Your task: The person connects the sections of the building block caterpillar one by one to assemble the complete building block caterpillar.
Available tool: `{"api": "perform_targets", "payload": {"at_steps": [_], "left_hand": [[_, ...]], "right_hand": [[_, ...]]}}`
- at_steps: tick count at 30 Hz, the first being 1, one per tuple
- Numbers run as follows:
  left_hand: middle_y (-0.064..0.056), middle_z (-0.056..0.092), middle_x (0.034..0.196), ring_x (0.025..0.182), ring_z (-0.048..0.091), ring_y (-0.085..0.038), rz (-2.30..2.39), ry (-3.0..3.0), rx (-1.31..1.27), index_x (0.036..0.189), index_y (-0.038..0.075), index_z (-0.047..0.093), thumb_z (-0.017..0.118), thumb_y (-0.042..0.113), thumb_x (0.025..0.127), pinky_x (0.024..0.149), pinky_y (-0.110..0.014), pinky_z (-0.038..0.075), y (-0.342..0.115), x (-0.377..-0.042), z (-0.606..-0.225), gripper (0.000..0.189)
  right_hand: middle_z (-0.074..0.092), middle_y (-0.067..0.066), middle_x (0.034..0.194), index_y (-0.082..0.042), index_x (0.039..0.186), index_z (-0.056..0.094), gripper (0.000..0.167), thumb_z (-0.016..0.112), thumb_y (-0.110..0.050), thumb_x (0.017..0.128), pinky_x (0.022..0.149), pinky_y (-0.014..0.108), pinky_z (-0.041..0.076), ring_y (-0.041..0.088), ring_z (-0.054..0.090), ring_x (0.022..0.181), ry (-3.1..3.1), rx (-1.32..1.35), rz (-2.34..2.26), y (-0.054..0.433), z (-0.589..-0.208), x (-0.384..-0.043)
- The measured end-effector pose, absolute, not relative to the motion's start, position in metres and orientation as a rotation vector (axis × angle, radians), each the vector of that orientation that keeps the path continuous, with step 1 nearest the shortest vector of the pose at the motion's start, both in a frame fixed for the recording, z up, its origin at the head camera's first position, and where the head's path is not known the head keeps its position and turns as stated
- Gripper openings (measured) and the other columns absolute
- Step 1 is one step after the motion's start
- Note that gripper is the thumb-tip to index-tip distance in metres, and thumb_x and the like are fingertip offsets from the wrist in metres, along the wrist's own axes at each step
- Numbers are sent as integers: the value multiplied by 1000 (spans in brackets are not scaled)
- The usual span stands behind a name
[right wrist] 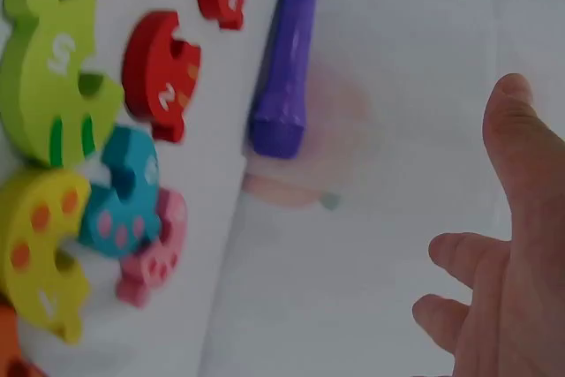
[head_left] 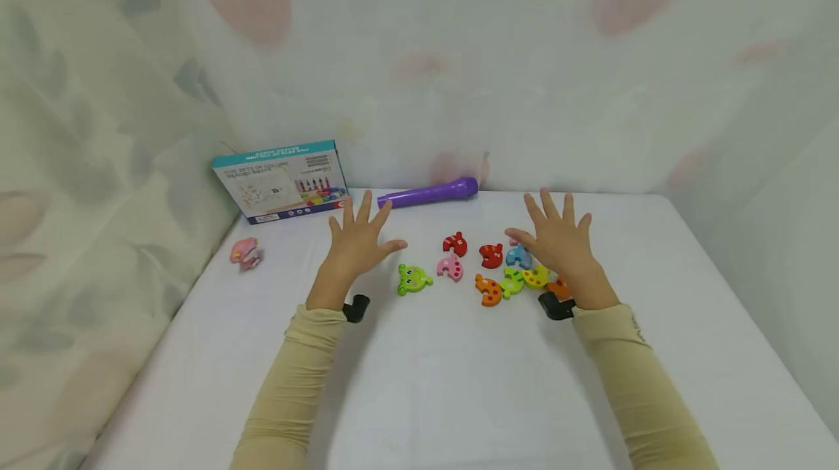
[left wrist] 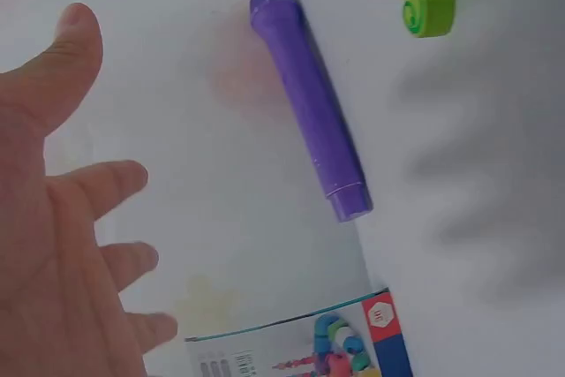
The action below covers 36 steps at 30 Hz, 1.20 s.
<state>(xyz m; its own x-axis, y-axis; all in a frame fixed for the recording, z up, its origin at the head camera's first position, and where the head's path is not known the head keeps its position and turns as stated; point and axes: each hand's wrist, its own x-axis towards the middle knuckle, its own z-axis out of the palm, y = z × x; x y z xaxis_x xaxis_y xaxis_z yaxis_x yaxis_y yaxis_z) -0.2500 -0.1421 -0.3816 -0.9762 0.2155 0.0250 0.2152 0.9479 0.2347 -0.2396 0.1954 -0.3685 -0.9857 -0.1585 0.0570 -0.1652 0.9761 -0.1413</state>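
Observation:
My left hand point(head_left: 357, 244) hovers over the table with its fingers spread and nothing in it. Near its thumb lies a green caterpillar-head piece point(head_left: 413, 279) with a smiling face. Fingers also splayed, my right hand point(head_left: 560, 240) holds nothing and hangs above a cluster of numbered curved pieces, partly hiding it. In that cluster are a yellow piece point(right wrist: 40, 245), a blue piece point(right wrist: 124, 192), a light green piece point(right wrist: 57, 68) and a red piece point(right wrist: 159, 72). An orange piece point(head_left: 488, 290), a pink piece point(head_left: 450, 267) and another red piece point(head_left: 455, 243) lie between the hands.
A purple toy microphone point(head_left: 429, 194) lies along the table's back edge. Behind my left hand a bead-set box point(head_left: 285, 182) leans at the back left. A small pink figurine point(head_left: 245, 253) stands at the left edge. Patterned cloth point(head_left: 419, 69) hangs behind the white table point(head_left: 446, 382).

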Motion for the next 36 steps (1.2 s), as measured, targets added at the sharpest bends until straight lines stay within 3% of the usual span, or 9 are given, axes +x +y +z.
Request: {"api": "perform_targets", "payload": {"at_steps": [8, 12, 16, 19, 23, 29, 36], "left_hand": [[-13, 27, 149, 133, 27, -36, 494, 2979, 521, 147, 22, 25, 55, 54, 85, 104, -57, 26, -132, -257, -401, 76], [-12, 40, 140, 126, 39, -31, 482, 2926, 548, 142, 20, 37, 61, 52, 82, 99, -51, 37, -126, -258, -414, 72], [-9, 55, 121, 107, 54, -26, 342, 2906, 535, 125, 14, 54, 65, 52, 78, 86, -45, 47, -120, -255, -422, 62], [-4, 58, 102, 88, 57, -21, 232, 2890, 484, 112, 11, 58, 68, 52, 75, 74, -41, 49, -116, -251, -424, 56], [-2, 57, 92, 82, 55, -18, 193, 2878, 425, 107, 10, 57, 74, 48, 71, 72, -39, 48, -112, -248, -423, 55], [-2, 61, 103, 92, 57, -19, 227, 2847, 457, 113, 14, 59, 78, 34, 72, 79, -40, 48, -108, -250, -425, 51], [-7, 56, 113, 103, 55, -23, 360, 2803, 519, 122, 24, 59, 64, 9, 84, 87, -42, 47, -105, -251, -432, 41]], "right_hand": [[15, 13, 153, -16, 148, 18, 83, 32, -68, 86, 100, 70, 10, 48, 7, 135, -3127, 413, 257, 168, -397, -261], [25, 12, 150, -15, 146, 27, 70, 42, -55, 91, 101, 67, 16, 46, 16, 134, -3130, 488, 270, 160, -407, -267], [38, 12, 143, -13, 140, 41, 55, 55, -35, 92, 99, 64, 26, 43, 29, 130, -3152, 560, 253, 155, -412, -269], [44, 11, 139, -14, 136, 47, 51, 61, -26, 89, 98, 60, 32, 39, 36, 127, -3198, 599, 228, 153, -416, -269], [45, 10, 138, -15, 135, 48, 52, 65, -16, 86, 99, 55, 34, 35, 39, 126, -3257, 593, 282, 153, -421, -269], [50, 12, 133, -13, 133, 50, 49, 62, -7, 86, 101, 49, 36, 33, 45, 120, -3243, 611, 328, 155, -431, -267], [53, 13, 115, -16, 131, 53, 49, 66, -20, 84, 87, 44, 47, 29, 51, 98, -3196, 595, 281, 157, -440, -266]]}}
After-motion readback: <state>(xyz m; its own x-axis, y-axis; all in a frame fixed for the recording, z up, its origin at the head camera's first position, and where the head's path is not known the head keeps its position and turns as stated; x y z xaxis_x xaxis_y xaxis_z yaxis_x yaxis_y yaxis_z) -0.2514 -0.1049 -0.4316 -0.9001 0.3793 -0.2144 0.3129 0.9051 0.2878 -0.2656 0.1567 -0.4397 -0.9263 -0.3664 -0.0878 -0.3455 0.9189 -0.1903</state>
